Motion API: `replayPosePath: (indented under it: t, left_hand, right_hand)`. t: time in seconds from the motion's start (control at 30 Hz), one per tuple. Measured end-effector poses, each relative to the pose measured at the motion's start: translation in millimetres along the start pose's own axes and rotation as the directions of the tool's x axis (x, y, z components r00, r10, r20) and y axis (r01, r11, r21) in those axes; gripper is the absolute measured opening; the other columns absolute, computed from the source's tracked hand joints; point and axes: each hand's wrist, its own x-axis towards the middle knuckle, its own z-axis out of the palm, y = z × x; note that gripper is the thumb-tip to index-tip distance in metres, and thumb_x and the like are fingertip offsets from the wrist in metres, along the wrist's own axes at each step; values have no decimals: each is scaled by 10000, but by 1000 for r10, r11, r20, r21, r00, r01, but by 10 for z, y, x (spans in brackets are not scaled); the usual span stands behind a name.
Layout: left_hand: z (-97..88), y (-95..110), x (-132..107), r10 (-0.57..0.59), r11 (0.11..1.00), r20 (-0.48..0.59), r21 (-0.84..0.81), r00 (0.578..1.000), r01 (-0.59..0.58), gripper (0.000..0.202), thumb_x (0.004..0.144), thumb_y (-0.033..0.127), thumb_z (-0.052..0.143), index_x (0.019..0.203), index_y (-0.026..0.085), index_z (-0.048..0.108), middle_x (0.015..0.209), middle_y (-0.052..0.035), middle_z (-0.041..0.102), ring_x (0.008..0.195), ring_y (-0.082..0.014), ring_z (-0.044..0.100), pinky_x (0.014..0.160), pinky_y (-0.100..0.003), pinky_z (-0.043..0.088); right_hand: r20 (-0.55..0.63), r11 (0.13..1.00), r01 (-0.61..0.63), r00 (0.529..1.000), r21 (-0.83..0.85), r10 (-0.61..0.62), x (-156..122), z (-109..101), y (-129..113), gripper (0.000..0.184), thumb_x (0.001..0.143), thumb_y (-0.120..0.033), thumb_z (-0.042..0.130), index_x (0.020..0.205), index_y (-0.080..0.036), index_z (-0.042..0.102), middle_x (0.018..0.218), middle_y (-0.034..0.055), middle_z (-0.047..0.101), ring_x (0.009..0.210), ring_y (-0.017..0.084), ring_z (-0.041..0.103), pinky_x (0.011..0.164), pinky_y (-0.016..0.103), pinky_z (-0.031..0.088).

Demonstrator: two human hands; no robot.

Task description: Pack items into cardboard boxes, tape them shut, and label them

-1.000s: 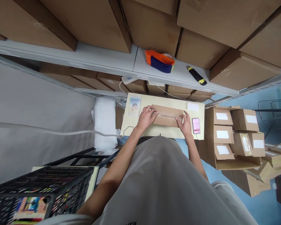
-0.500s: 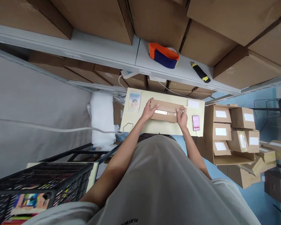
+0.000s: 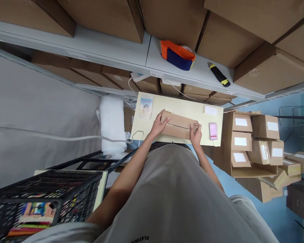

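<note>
A long brown cardboard box [image 3: 178, 125] is held level over the cream tabletop [image 3: 182, 103], close to my body. A thin dark seam runs along its upper face. My left hand [image 3: 160, 124] grips its left end, thumb on top and fingers round the far edge. At the right end my right hand [image 3: 195, 133] is closed on the box, thumb on the upper face and fingers at the corner. The underside of the box is hidden. Right of that hand lies a phone [image 3: 213, 131] with a pinkish screen and a cable.
A tape dispenser [image 3: 177, 55] and a box cutter [image 3: 219, 74] lie on the grey shelf [image 3: 111, 54] beyond the table. An open carton [image 3: 226, 145] on the right holds several labelled boxes. White wrapping [image 3: 113, 121] and a black crate [image 3: 53, 192] are on the left.
The box has tilted, its right end coming nearer to me. The bright strip along its seam no longer shows. Both hands keep their hold, and the view has shifted slightly.
</note>
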Motion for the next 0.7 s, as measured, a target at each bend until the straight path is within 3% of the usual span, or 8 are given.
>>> replayPosePath:
  t: [0.07, 0.13, 0.3, 0.47, 0.6, 0.7]
  left_hand:
    - [13, -20, -98, 7, 1000, -10, 8, 1000, -7, 789, 1035, 623, 741, 1709, 271, 532, 1752, -155, 574, 1613, -326, 579, 1379, -535, 439]
    - [25, -22, -121, -1, 1000, -21, 17, 1000, 1, 798, 1032, 630, 745, 1710, 268, 532, 1763, -155, 564, 1622, -328, 568, 1385, -533, 428]
    - [38, 80, 258, -39, 999, -15, 28, 999, 40, 819, 1036, 679, 726, 1701, 233, 551, 1691, -176, 634, 1549, -345, 635, 1343, -528, 479]
    - [127, 93, 705, -45, 996, -33, 77, 998, 47, 799, 1030, 702, 723, 1664, 235, 589, 1616, -157, 698, 1489, -344, 676, 1319, -512, 500]
    - [204, -104, 677, -158, 978, -98, 118, 983, 170, 833, 1009, 721, 725, 1651, 209, 587, 1607, -182, 700, 1506, -369, 666, 1314, -547, 495]
    - [195, -254, 552, -165, 979, -102, 105, 981, 176, 854, 1005, 756, 708, 1658, 221, 577, 1621, -189, 689, 1529, -370, 649, 1324, -561, 479]
  right_hand:
    - [-25, 999, 0, 1000, 42, 1, -69, -3, 23, 451, 1065, -740, 471, 1183, -306, 510, 1453, 159, 734, 1151, 308, 743, 1004, 417, 559]
    - [-23, 997, 2, 1000, 71, 0, -45, -14, 22, 444, 1061, -731, 491, 1178, -303, 518, 1462, 160, 736, 1185, 311, 744, 1023, 419, 555]
    - [44, 1000, -5, 999, 21, 4, 372, -6, -24, 446, 1075, -713, 481, 1214, -292, 526, 1236, 91, 783, 748, 221, 650, 824, 353, 524]
    - [73, 999, 33, 997, -16, -32, 869, 186, 8, 367, 1079, -647, 455, 1187, -298, 498, 1168, 59, 766, 725, 219, 608, 799, 347, 489]
    - [127, 999, 24, 992, -39, -19, 916, 339, 119, 328, 1089, -627, 437, 1152, -309, 487, 1126, 45, 747, 743, 221, 609, 793, 337, 490]
    - [127, 992, 98, 988, -81, -87, 780, 368, 211, 358, 1127, -625, 371, 1205, -297, 492, 1166, 70, 744, 762, 224, 631, 802, 344, 516]
